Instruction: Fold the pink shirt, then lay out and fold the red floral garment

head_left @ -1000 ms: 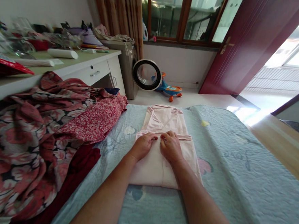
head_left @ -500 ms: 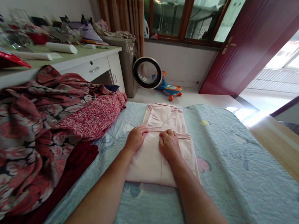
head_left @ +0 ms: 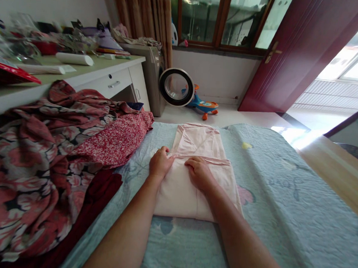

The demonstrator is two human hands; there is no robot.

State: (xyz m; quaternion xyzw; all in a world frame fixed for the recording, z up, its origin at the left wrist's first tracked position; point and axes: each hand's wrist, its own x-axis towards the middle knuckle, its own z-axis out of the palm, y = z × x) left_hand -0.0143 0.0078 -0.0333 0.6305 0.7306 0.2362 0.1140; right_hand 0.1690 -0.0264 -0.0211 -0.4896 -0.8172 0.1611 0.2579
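A pale pink folded garment (head_left: 178, 191) lies flat on the light blue quilted bedcover (head_left: 186, 249), its near part folded over the far part. At the left end of the fold's edge, my left hand (head_left: 161, 163) pinches the cloth between thumb and fingers. My right hand (head_left: 199, 172) rests on the garment just right of its middle, fingers curled down on the cloth by the same edge. Whatever lies under its fingers is hidden.
Floral clothes (head_left: 36, 152), a red speckled cloth (head_left: 114, 139) and a dark red cloth (head_left: 101, 194) are heaped at the left. Beyond stand a cluttered desk (head_left: 100, 79), a washing machine with its round door (head_left: 176, 87) open, and a blue-orange ride-on toy (head_left: 204, 105).
My right hand has moved slightly left along the fold's edge. My left hand has shifted a little left and up, still at the garment's left corner.
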